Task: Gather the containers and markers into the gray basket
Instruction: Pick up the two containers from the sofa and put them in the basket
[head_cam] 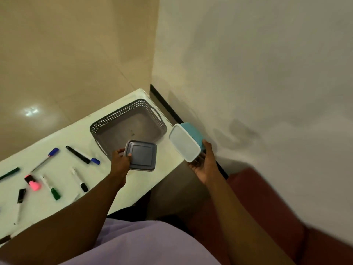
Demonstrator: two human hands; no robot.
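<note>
Hands first: my left hand (121,158) grips a flat gray lidded container (141,155) by its near corner, holding it over the white table (63,138) at the near rim of the gray basket (128,125). My right hand (205,165) cradles a teal container with a white lid (186,140), tilted, off the table's right edge near the wall. Markers (78,154) lie scattered on the tabletop to the left, among them a pink highlighter (33,183). Beyond my hands, the perforated basket sits at the table's far corner.
</note>
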